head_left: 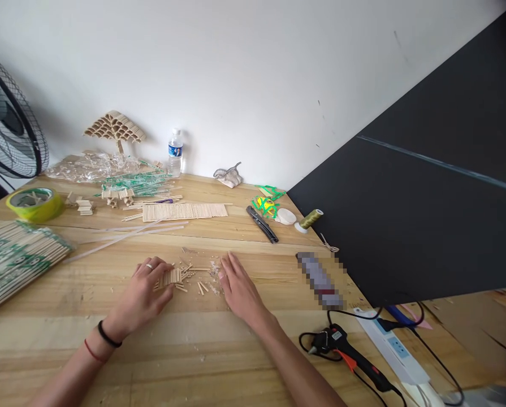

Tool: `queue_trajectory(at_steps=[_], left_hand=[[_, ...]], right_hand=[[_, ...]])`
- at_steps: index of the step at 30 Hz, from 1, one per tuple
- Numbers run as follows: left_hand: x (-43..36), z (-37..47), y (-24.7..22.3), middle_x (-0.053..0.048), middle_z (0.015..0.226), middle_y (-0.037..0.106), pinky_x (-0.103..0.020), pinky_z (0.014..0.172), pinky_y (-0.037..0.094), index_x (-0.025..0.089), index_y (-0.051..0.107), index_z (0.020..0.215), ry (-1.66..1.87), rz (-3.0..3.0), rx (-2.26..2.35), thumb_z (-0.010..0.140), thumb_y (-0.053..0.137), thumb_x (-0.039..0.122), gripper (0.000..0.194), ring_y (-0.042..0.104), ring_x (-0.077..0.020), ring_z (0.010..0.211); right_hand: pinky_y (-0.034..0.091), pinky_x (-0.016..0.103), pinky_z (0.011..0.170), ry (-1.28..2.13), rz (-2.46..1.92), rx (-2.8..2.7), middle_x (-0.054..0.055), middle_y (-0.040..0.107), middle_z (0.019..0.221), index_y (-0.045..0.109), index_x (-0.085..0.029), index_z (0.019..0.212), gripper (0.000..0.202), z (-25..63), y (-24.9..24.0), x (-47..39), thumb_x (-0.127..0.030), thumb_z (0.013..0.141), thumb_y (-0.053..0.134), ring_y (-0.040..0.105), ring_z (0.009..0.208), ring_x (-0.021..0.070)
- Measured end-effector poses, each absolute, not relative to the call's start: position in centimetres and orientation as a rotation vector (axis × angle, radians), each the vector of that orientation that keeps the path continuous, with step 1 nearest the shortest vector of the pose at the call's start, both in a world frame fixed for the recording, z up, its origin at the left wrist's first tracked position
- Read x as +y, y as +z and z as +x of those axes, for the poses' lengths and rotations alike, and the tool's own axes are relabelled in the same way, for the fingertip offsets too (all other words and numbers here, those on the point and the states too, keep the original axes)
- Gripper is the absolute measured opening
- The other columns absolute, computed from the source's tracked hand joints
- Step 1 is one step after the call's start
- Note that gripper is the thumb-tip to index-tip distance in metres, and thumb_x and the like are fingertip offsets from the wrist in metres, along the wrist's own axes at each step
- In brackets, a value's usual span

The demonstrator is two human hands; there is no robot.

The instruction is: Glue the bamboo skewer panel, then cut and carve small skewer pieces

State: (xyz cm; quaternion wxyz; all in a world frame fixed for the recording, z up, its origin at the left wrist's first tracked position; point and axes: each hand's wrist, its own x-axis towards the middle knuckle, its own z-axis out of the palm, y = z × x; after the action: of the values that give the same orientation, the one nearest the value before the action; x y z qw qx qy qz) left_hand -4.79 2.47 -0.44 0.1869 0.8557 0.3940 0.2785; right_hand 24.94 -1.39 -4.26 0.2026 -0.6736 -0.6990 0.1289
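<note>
Head view: stick panel (176,275) lies on the tabletop (168,356) between the person's hands, right up against the left hand (148,285), well apart from the right (241,288). Visible length runs left–right; far end hidden. Left fingers and thumb curve around it; cannot tell if pinching. Right hand stretched flat, fingers together, beside scraps (214,271).

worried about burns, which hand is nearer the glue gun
The right hand, lying to the left of the glue gun and farther forward. The left hand is farther left still, at the small stick panel.
</note>
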Motion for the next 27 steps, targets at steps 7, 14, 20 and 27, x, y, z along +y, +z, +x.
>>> queue_trajectory(at_steps=[7,14,20,27], left_hand=[[4.3,-6.4,-1.6,-0.01,0.109,0.069,-0.047,0.093,0.046,0.021,0.066,0.112,0.79,2.348,1.473,0.095,0.054,0.04,0.028,0.062,-0.0302,0.107],[5.3,-6.7,-1.5,-0.013,0.117,0.07,-0.052,0.096,0.045,0.019,0.07,0.116,0.595,2.225,1.819,0.092,0.052,0.045,0.04,0.058,-0.0364,0.116],[5.4,-6.8,-1.4,-0.012,0.118,0.069,-0.052,0.098,0.044,0.02,0.071,0.117,0.565,2.185,1.847,0.09,0.054,0.042,0.038,0.058,-0.0362,0.117],[5.8,-6.9,-1.9,-0.013,0.12,0.069,-0.05,0.098,0.045,0.019,0.07,0.117,0.548,2.22,1.825,0.092,0.057,0.043,0.037,0.058,-0.0353,0.119]], right_hand=[[0.047,0.049,0.111,0.185,-1.865,-1.761,0.02,0.068,0.129,0.068,-0.01,0.129,0.042,28.1,-3.5,0.3,-0.029,0.1,0.044,0.061,0.123,0.0308],[0.052,0.033,0.083,0.236,-1.842,-1.815,0.007,0.074,0.091,0.074,-0.021,0.085,0.013,27.8,-3.2,3.3,-0.015,0.09,0.063,0.067,0.087,0.0216],[0.043,0.029,0.073,0.276,-1.922,-1.846,0.005,0.071,0.085,0.065,-0.02,0.075,0.02,27.7,-3.1,4.3,-0.005,0.087,0.061,0.063,0.079,0.0192],[0.041,0.029,0.077,0.353,-1.838,-1.982,0.005,0.066,0.091,0.061,-0.021,0.081,0.02,26.6,-2.8,3.5,-0.002,0.089,0.057,0.06,0.084,0.019]])
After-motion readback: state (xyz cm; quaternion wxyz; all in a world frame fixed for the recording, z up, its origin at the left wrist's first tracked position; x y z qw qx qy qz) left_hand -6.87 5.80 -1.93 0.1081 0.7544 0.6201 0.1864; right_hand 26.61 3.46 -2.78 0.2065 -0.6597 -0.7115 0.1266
